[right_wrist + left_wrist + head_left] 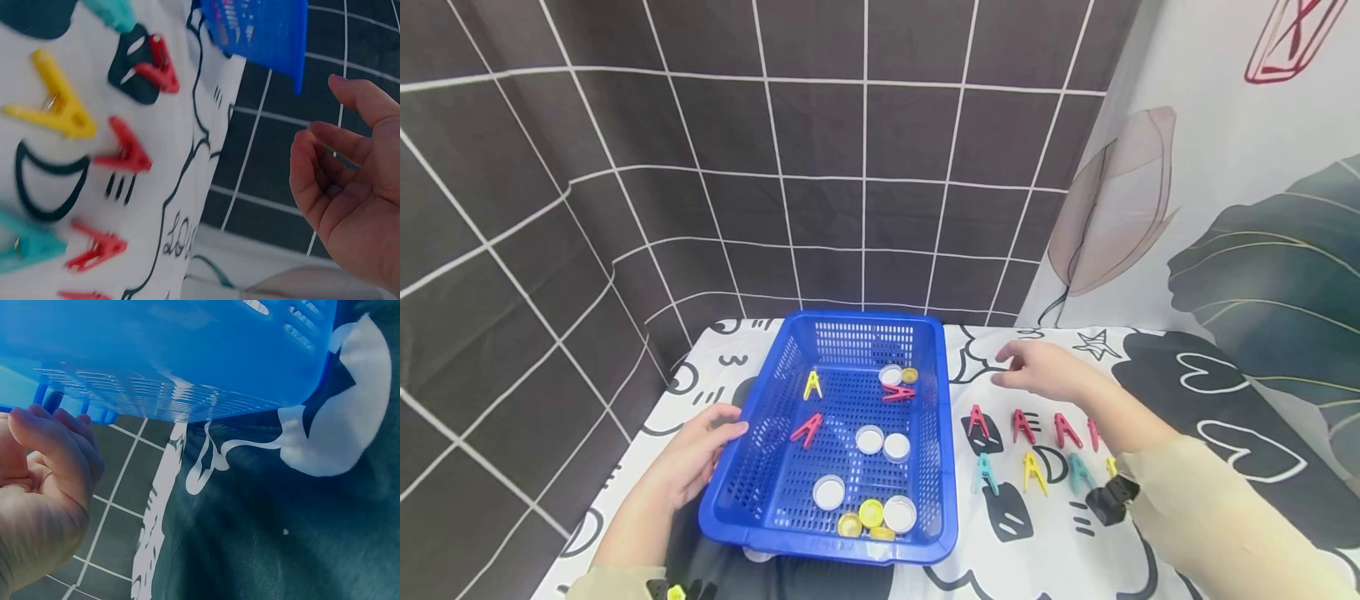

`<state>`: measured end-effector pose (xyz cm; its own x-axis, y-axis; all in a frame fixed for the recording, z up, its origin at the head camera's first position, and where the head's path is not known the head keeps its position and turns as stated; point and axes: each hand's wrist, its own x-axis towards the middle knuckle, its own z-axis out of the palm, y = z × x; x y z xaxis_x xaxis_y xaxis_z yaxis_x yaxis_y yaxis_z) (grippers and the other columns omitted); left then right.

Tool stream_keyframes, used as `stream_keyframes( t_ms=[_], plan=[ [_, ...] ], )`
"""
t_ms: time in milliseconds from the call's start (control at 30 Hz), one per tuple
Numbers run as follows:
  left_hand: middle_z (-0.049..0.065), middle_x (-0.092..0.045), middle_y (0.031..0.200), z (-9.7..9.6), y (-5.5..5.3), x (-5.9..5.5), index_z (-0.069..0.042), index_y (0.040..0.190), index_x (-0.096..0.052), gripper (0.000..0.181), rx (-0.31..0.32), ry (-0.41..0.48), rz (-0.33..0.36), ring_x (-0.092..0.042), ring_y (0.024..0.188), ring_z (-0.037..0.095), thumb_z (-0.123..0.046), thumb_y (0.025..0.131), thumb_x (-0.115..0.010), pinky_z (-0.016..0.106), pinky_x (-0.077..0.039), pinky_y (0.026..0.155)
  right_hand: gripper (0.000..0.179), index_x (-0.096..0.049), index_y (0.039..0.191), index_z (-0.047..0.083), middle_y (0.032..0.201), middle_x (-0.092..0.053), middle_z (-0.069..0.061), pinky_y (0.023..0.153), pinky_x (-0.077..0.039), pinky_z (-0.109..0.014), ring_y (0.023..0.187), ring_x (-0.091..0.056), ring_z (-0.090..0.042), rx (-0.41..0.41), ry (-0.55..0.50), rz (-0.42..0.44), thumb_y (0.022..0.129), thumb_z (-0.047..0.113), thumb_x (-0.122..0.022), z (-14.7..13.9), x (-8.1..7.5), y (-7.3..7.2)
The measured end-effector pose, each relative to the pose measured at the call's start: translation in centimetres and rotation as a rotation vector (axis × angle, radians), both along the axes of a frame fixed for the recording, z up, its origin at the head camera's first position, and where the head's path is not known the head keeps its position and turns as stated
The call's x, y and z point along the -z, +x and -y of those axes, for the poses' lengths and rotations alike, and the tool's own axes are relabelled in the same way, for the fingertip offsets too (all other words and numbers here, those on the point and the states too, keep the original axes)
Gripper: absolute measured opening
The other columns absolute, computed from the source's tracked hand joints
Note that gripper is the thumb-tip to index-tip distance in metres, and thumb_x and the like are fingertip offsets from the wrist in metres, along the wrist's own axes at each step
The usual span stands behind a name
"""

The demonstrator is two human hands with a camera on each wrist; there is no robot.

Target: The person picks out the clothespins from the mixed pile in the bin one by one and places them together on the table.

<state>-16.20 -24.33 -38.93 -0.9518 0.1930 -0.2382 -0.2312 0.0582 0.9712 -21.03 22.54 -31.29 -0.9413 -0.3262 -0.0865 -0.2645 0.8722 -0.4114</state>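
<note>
A blue plastic basket (829, 546) holds white bottle caps (869, 439), yellow bottle caps (871, 512), a yellow clothespin (812, 384) and two red clothespins, one left of the middle (807, 430), one near the right wall (898, 392). Against the basket's left side rests my left hand (696, 454), its fingers loosely bent at the rim; the left wrist view shows nothing else by it. My right hand (1037, 367) hovers right of the basket with nothing in its loosely bent fingers. Nearest to it lie red clothespins (1023, 426).
In front of the red row lie teal clothespins (987, 472) and yellow clothespins (1034, 472), partly hidden by the right forearm. A patterned cloth (955, 542) covers the table. Dark gridded fabric (820, 208) hangs behind, and a leaf-print curtain (1210, 192) stands at right.
</note>
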Motion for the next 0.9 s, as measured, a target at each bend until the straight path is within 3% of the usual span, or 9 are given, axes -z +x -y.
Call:
stream_keyframes(
  t_ms=[467,667,900],
  plan=[
    [0.003,-0.064,0.075,0.0,-0.2,0.1,-0.006,0.112,-0.043,0.027,-0.004,0.003,-0.006,-0.058,0.054,0.011,-0.018,0.093,-0.057,0.019,-0.044,0.044,0.049,-0.058,0.115,-0.003,0.094,-0.066,-0.011,0.066,-0.054,-0.032,0.078,-0.063,-0.019,-0.105,0.03,0.019,0.084,0.034,-0.066,7.7,-1.7,-1.8],
    [0.003,-0.064,0.078,0.1,-0.1,0.2,-0.006,0.114,-0.043,0.028,0.004,0.01,-0.006,-0.061,0.061,0.014,-0.018,0.093,-0.057,0.025,-0.05,0.05,0.053,-0.058,0.118,-0.003,0.098,-0.067,-0.011,0.078,-0.053,-0.038,0.087,-0.064,-0.023,-0.164,0.054,0.025,0.082,0.036,-0.065,10.8,-2.2,-2.2],
    [0.004,-0.064,0.079,0.1,-0.1,0.2,-0.006,0.116,-0.042,0.029,-0.001,0.005,0.0,-0.062,0.062,0.015,-0.018,0.094,-0.056,0.027,-0.051,0.052,0.053,-0.056,0.122,-0.002,0.105,-0.066,-0.012,0.085,-0.05,-0.04,0.095,-0.062,-0.023,-0.194,0.069,0.091,0.085,0.036,-0.065,13.5,-2.3,-2.8]
  ],
)
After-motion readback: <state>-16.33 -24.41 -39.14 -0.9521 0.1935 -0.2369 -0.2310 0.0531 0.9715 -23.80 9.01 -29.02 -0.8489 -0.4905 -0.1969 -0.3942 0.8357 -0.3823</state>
